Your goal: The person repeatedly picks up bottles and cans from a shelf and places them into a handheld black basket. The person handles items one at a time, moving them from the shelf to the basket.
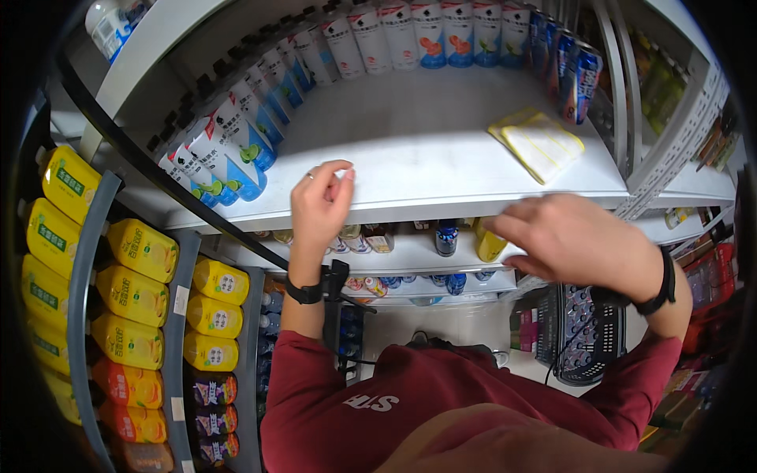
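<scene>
My left hand (pixel 322 204) is raised in front of the edge of a white shelf (pixel 390 159). Its fingers curl toward the thumb, and whether anything small is between them cannot be made out. A ring is on one finger. My right hand (pixel 553 242), blurred, hovers by the same shelf's front edge, thumb and fingers apart with nothing seen in them. Just beyond it lies a folded white and yellow cloth (pixel 538 145). Below its fingertips, a yellow bottle (pixel 489 245) stands on the lower shelf, partly hidden.
White-labelled drink bottles (pixel 399 35) line the shelf's back and left side. Blue cans (pixel 582 86) stand at its right. Yellow juice bottles (pixel 139 251) fill side racks on the left. A black basket (pixel 621 337) of bottles sits on the floor, lower right. A dark bar (pixel 171 189) crosses the left.
</scene>
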A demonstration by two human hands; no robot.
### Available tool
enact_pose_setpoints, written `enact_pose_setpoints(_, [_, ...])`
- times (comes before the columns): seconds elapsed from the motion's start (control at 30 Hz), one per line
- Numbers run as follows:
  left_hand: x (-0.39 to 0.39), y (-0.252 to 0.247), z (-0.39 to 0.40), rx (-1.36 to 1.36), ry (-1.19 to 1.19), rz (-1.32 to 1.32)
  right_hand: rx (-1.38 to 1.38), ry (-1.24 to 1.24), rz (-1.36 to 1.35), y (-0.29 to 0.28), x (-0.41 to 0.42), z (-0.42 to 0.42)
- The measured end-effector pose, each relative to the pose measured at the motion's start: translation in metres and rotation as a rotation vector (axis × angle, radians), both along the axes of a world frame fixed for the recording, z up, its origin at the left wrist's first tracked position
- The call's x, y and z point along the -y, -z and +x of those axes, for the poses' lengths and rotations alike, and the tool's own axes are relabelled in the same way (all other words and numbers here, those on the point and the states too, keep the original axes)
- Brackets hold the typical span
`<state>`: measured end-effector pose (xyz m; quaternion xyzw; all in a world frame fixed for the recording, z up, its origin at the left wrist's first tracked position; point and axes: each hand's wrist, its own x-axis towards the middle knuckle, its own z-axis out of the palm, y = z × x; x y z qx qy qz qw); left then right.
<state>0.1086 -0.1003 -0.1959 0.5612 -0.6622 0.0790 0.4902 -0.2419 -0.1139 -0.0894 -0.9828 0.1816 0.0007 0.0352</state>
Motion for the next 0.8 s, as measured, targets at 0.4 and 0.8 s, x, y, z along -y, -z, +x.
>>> enact_pose_setpoints(0.4, [0.017, 0.015, 0.067, -0.065, -0.205, 0.128, -0.014, -0.016, -0.468, -0.066, 0.223, 0.237])
enact_pose_setpoints(0.8, [0.018, 0.015, 0.067, -0.008, -0.226, 0.115, 0.271, 0.050, -0.557, -0.075, 0.412, 0.419])
